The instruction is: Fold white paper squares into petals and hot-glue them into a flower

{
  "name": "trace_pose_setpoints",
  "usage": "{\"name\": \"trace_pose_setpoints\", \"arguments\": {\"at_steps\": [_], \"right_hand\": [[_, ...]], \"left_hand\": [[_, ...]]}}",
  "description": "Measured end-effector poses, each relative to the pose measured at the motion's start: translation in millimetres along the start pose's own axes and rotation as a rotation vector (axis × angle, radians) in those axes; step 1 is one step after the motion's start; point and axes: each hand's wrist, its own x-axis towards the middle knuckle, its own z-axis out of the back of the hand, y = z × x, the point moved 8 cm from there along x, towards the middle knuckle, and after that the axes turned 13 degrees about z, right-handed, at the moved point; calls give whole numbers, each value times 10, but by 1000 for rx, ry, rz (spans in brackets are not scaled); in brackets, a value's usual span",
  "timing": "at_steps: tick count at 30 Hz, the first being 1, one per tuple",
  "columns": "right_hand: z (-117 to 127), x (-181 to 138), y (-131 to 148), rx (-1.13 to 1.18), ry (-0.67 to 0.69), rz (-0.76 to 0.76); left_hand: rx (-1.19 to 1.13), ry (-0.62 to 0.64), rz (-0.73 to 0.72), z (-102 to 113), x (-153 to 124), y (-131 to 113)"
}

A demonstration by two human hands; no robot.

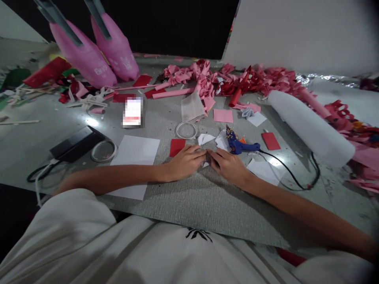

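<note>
My left hand (189, 161) and my right hand (227, 163) meet over the grey textured table (189, 205), fingertips pinched together. A small piece of white paper (205, 164) shows between them, mostly covered by the fingers. Just beyond the fingertips lie a folded white paper (205, 139) and another crumpled white piece (222, 141). A blue glue gun (241, 146) rests beside my right hand, its nozzle pointing away from me. Near my left wrist is a red paper square (177, 147). A white ring (186, 130) lies behind it.
A white sheet (139, 150) is partly under my left forearm. Beyond are a lit phone (132, 112), a black adapter (75, 142) and two pink bottles (118, 51). Pink and red paper flowers (204, 77) line the back. A white roll (310, 128) and the glue gun's cord (287, 173) are right.
</note>
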Motion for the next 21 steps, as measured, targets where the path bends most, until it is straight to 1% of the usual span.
{"name": "trace_pose_setpoints", "arguments": {"at_steps": [6,8,13,17,21], "right_hand": [[-16,3,14,-26,37,13],[-1,8,17,-14,27,3],[50,6,1,47,-47,-33],[59,-5,-37,77,-48,-86],[99,12,-14,81,-61,-51]], "left_hand": [[30,-32,25,61,-58,-21],[-14,-39,48,78,-58,3],[-188,-28,169,76,-6,126],[-224,-21,247,64,21,195],[-261,-9,258,35,21,223]]}}
